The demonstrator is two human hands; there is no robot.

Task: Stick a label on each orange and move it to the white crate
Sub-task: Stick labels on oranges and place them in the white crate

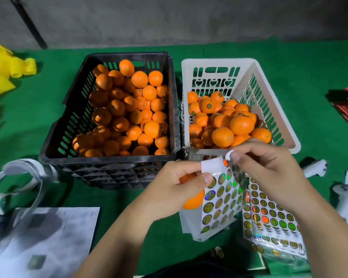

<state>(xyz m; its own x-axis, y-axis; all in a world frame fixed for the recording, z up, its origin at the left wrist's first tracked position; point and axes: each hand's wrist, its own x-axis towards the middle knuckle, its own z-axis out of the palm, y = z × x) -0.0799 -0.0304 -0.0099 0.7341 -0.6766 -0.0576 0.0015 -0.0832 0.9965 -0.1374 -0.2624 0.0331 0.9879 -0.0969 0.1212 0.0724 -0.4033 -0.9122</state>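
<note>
My left hand [177, 181] holds an orange [193, 200] in its palm and pinches the top of a sheet of round holographic labels [222, 197] with thumb and forefinger. My right hand [263, 167] pinches a label [228, 155] at the sheet's top edge, peeled up. The black crate [109, 159] on the left is full of oranges. The white crate [239, 63] on the right holds several oranges, some showing dark round labels.
More label sheets [269, 219] lie on the green table under my right forearm. Printed papers [40, 237] and a white strap lie at the lower left, yellow foam nets [6, 69] at the far left, white devices [315, 168] at the right.
</note>
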